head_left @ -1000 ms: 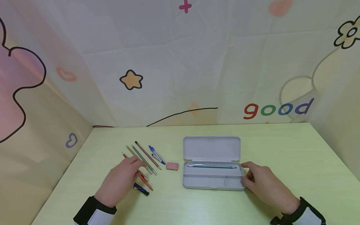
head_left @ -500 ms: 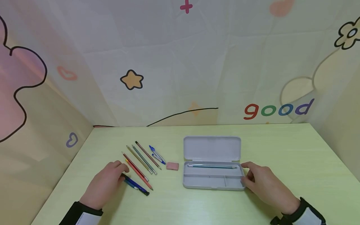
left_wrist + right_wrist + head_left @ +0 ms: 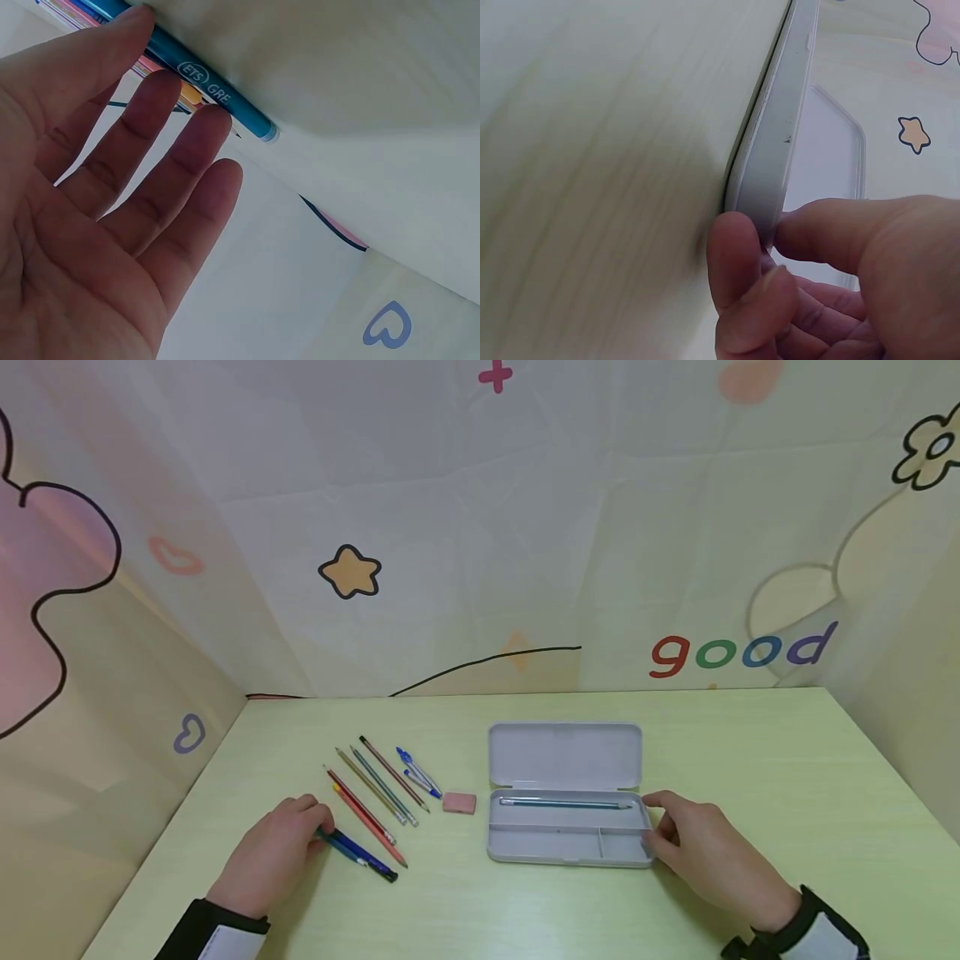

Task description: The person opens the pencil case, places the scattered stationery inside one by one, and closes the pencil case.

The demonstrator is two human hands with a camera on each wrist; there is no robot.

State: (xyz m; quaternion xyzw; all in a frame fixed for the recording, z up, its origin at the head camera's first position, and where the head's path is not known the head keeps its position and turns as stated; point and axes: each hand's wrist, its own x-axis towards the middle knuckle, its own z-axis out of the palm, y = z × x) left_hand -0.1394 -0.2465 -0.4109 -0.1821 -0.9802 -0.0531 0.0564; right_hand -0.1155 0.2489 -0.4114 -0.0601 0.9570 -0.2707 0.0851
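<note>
In the head view my left hand (image 3: pixel 273 852) is at the left, its thumb and index finger pinching the upper end of a teal pen (image 3: pixel 202 75) with white lettering. A dark blue pen (image 3: pixel 367 857) lies right alongside it. My right hand (image 3: pixel 708 847) grips the right end of the open, pale grey pencil case (image 3: pixel 540 845); in the right wrist view its thumb and a finger hold the case wall (image 3: pixel 769 150) from both sides. One blue-green pencil (image 3: pixel 566 804) lies in the case's long rear compartment.
Beyond the left hand lie a red pencil (image 3: pixel 367 814), more pencils (image 3: pixel 382 785), blue-and-clear pens (image 3: pixel 422 777) and a pink eraser (image 3: pixel 459 802). The case lid (image 3: pixel 566 756) is folded back on the table (image 3: pixel 720 735). A printed cloth wall (image 3: pixel 480 527) encloses the back and sides.
My left hand has moved from over the pencils left and toward me to the teal and dark blue pens, uncovering the red pencils. The right hand stays on the pencil case.
</note>
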